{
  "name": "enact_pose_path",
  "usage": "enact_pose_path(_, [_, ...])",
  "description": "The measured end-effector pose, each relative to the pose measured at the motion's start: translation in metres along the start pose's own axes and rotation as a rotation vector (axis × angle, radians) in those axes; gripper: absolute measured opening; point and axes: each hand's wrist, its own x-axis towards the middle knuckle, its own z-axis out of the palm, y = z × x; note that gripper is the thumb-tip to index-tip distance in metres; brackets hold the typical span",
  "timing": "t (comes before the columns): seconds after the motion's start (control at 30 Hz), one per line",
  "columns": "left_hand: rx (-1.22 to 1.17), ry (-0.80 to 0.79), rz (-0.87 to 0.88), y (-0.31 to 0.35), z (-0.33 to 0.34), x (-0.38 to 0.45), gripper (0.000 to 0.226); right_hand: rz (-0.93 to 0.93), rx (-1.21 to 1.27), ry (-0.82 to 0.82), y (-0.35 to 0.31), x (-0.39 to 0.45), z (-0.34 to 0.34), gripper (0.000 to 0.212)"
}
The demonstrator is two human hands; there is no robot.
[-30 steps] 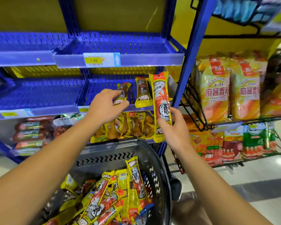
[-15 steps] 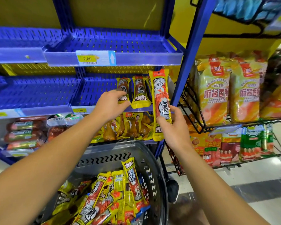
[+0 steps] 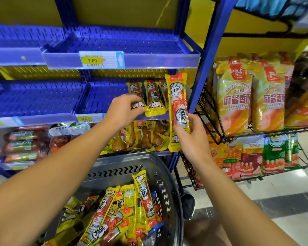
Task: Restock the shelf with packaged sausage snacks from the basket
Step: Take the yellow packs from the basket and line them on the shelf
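Observation:
My left hand (image 3: 122, 110) pinches the lower end of a yellow sausage snack pack (image 3: 136, 94) that stands on the blue middle shelf (image 3: 100, 99). Two more packs (image 3: 154, 98) lean upright just right of it. My right hand (image 3: 191, 137) grips a long yellow-and-red sausage pack (image 3: 178, 107), held upright in front of the shelf's right end. Below, the grey basket (image 3: 124, 172) holds several more yellow sausage packs (image 3: 117, 210).
The upper blue shelf (image 3: 149, 58) carries a 7.80 price tag. Drumstick packs (image 3: 140, 137) and dark sausages (image 3: 23, 144) fill the bottom shelf. A blue upright post (image 3: 208, 55) separates a wire rack (image 3: 267, 134) with large orange bags on the right.
My left hand carried its small pack up and right onto the middle shelf beside the standing packs. My right hand stayed with its long pack almost in place.

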Motion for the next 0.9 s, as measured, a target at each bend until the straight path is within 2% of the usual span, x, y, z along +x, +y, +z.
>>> enact_pose_path(0.27, [-0.009, -0.017, -0.005, 0.001, 0.0, -0.001, 0.043, 0.005, -0.019, -0.015, 0.001, -0.002, 0.001, 0.038])
enact_pose_path(0.43, [-0.012, -0.033, -0.029, 0.003, -0.004, -0.004, 0.053, -0.006, -0.024, -0.015, -0.002, -0.007, 0.001, 0.033])
enact_pose_path(0.53, [-0.048, 0.093, -0.01, 0.007, -0.016, -0.019, 0.046, -0.021, -0.023, -0.021, -0.004, -0.012, 0.003, 0.036])
enact_pose_path(0.6, [-0.137, 0.198, -0.009, 0.009, -0.021, -0.038, 0.034, -0.035, -0.012, -0.029, -0.004, -0.017, 0.009, 0.037])
enact_pose_path(0.63, [-0.202, 0.201, -0.014, 0.009, -0.021, -0.049, 0.031, -0.048, -0.004, -0.034, -0.004, -0.02, 0.014, 0.038])
enact_pose_path(0.77, [-0.511, 0.039, -0.064, 0.007, -0.013, -0.085, 0.035, -0.137, -0.022, -0.105, -0.006, -0.031, 0.04, 0.046])
enact_pose_path(0.9, [-0.848, -0.004, -0.211, 0.0, -0.017, -0.092, 0.044, -0.249, -0.056, -0.213, -0.01, -0.04, 0.063, 0.054])
